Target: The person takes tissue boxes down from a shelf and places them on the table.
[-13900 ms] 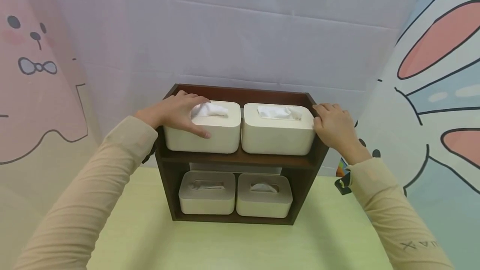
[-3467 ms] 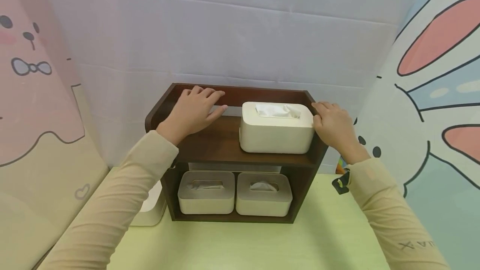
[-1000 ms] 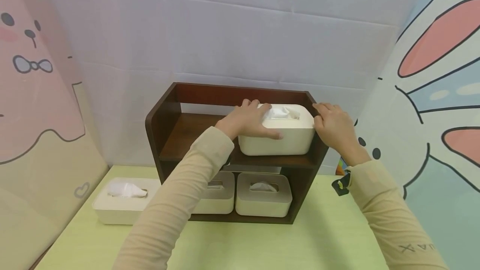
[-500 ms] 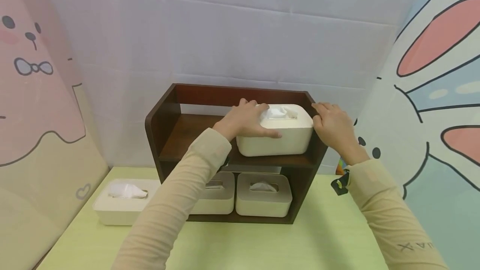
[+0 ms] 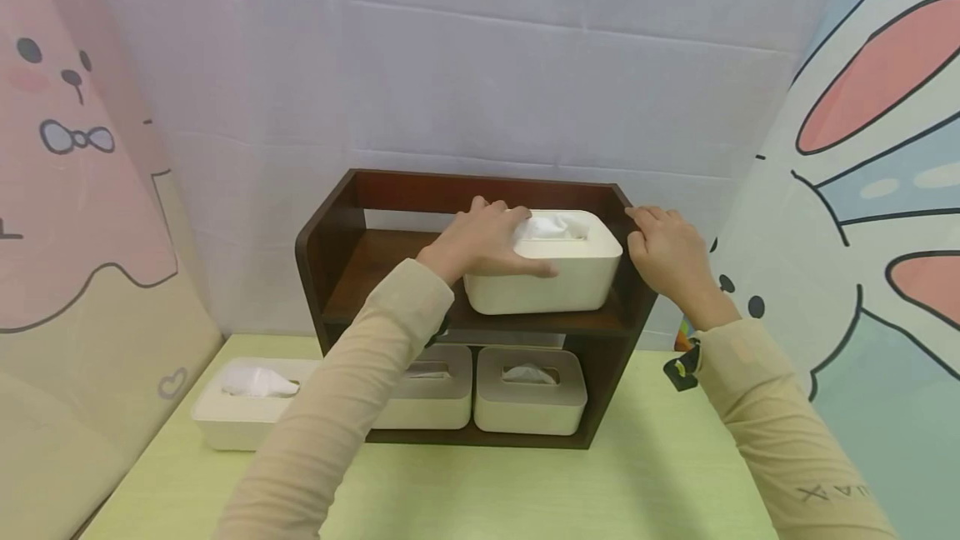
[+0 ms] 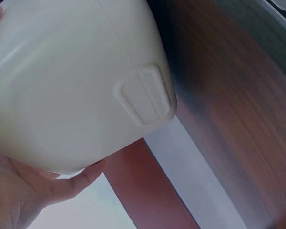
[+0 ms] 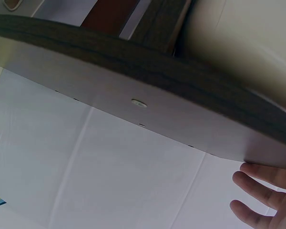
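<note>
In the head view, my left hand (image 5: 483, 244) grips a cream tissue box (image 5: 573, 273) on the upper level of a dark brown shelf (image 5: 375, 261), fingers on its top and thumb on its front. A white tissue (image 5: 551, 228) shows in the box's slot. In the left wrist view, the box's side (image 6: 71, 90) carries a moulded recess, and a finger presses its lower edge. My right hand (image 5: 671, 261) holds the shelf's right side panel near its top. In the right wrist view, its fingers (image 7: 260, 188) lie along the panel's outer face (image 7: 133, 100), the thumb hidden.
Two more tissue boxes stand on the lower level, the left one (image 5: 431, 407) partly behind my sleeve and the right one (image 5: 532, 411). Another tissue box (image 5: 240, 427) sits left of the shelf on the pale green tabletop (image 5: 450, 494). A white curtain (image 5: 480, 65) hangs behind.
One box went from the upper level to the tabletop at the left. My left hand then took hold of the other upper box, which has shifted slightly left. The right hand stays put.
</note>
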Demonstrator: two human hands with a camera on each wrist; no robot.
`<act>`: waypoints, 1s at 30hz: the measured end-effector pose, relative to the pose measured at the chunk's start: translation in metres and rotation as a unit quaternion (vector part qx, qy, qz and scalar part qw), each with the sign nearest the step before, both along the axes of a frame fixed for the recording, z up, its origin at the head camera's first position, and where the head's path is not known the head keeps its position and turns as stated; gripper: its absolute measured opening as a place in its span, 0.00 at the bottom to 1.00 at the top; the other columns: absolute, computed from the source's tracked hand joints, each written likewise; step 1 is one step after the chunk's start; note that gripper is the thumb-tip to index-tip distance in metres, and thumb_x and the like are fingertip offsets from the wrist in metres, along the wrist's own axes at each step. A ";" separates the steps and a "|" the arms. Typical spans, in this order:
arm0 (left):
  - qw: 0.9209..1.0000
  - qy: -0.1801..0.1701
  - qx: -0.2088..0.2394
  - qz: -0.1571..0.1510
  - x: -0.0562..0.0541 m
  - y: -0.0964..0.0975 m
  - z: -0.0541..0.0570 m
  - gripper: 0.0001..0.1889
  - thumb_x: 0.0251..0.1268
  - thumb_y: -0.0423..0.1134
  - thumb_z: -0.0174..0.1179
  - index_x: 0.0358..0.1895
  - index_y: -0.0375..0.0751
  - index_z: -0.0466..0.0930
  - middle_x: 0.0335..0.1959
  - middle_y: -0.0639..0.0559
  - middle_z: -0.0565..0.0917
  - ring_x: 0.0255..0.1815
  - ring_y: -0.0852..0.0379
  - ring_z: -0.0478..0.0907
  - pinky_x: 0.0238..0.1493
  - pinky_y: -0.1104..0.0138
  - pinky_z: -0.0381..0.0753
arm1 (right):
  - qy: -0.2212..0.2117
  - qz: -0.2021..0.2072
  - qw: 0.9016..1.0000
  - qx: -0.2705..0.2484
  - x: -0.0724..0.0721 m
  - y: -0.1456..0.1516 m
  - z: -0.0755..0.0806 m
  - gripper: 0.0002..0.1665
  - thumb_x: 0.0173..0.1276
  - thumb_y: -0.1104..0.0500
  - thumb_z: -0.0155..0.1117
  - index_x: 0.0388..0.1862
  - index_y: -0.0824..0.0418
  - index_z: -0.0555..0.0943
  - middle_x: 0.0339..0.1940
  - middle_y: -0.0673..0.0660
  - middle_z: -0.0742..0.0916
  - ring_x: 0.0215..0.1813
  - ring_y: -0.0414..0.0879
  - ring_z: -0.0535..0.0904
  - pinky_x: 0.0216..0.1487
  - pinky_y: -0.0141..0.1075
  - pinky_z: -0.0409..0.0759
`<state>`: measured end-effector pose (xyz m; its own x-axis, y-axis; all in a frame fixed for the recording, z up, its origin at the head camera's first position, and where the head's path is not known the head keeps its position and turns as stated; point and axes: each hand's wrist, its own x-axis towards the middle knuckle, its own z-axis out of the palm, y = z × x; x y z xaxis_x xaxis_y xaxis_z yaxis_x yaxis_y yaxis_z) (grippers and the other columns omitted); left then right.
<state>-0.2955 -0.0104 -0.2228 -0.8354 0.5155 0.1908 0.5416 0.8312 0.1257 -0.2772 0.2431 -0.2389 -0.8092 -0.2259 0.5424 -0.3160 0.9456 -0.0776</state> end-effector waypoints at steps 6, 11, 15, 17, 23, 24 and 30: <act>1.000 0.010 0.005 0.009 0.002 -0.009 0.001 0.50 0.37 0.79 0.51 0.64 0.51 0.64 0.53 0.50 0.73 0.48 0.49 0.64 0.45 0.55 0.71 | -0.001 0.002 1.000 -0.001 -0.002 0.000 -0.002 0.26 0.63 0.62 0.37 0.56 0.69 0.73 0.55 0.69 0.77 0.54 0.66 0.71 0.51 0.58 0.70; 1.000 0.017 0.004 0.016 0.003 -0.015 0.001 0.50 0.37 0.80 0.50 0.64 0.52 0.64 0.53 0.52 0.73 0.49 0.49 0.64 0.46 0.54 0.71 | -0.002 -0.001 1.000 0.002 -0.003 -0.001 -0.003 0.26 0.64 0.62 0.36 0.57 0.69 0.73 0.56 0.69 0.77 0.55 0.65 0.71 0.51 0.58 0.70; 0.999 0.022 0.006 0.025 0.004 -0.022 0.000 0.50 0.36 0.80 0.49 0.64 0.52 0.64 0.51 0.52 0.73 0.48 0.49 0.64 0.45 0.56 0.71 | 0.001 -0.001 1.000 0.003 -0.005 -0.001 -0.003 0.26 0.64 0.62 0.36 0.56 0.69 0.73 0.55 0.69 0.77 0.54 0.66 0.71 0.51 0.58 0.70; 0.999 0.024 0.008 0.030 0.006 -0.026 -0.001 0.50 0.36 0.80 0.49 0.64 0.53 0.64 0.51 0.52 0.73 0.47 0.48 0.64 0.45 0.56 0.71 | 0.000 -0.002 1.000 0.004 -0.005 -0.002 -0.003 0.26 0.64 0.62 0.36 0.56 0.69 0.73 0.55 0.69 0.77 0.54 0.66 0.72 0.50 0.58 0.70; 0.999 0.029 0.014 0.038 0.014 -0.044 0.000 0.50 0.36 0.79 0.51 0.64 0.53 0.64 0.49 0.52 0.74 0.49 0.47 0.65 0.43 0.58 0.71 | -0.010 -0.005 1.000 0.007 -0.005 -0.003 -0.002 0.26 0.65 0.61 0.36 0.57 0.69 0.72 0.56 0.69 0.77 0.54 0.66 0.71 0.50 0.58 0.71; 0.999 0.030 0.015 0.041 0.015 -0.047 0.000 0.49 0.36 0.79 0.52 0.64 0.53 0.64 0.49 0.52 0.74 0.49 0.47 0.65 0.43 0.58 0.71 | -0.011 -0.004 1.000 0.007 -0.005 -0.003 -0.002 0.26 0.65 0.61 0.36 0.58 0.69 0.72 0.57 0.69 0.76 0.54 0.66 0.71 0.50 0.58 0.71; 0.998 0.033 0.023 0.052 0.021 -0.066 0.000 0.49 0.36 0.78 0.53 0.63 0.53 0.65 0.48 0.51 0.74 0.50 0.46 0.65 0.41 0.58 0.73 | -0.014 -0.004 1.000 0.009 -0.007 -0.004 -0.001 0.26 0.66 0.61 0.36 0.58 0.69 0.72 0.57 0.69 0.76 0.55 0.66 0.71 0.50 0.58 0.70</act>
<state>-0.2745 -0.0760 -0.2233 -0.8691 0.4159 0.2677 0.4606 0.8778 0.1314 -0.2847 0.2394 -0.2404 -0.8255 -0.2293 0.5157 -0.3063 0.9495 -0.0683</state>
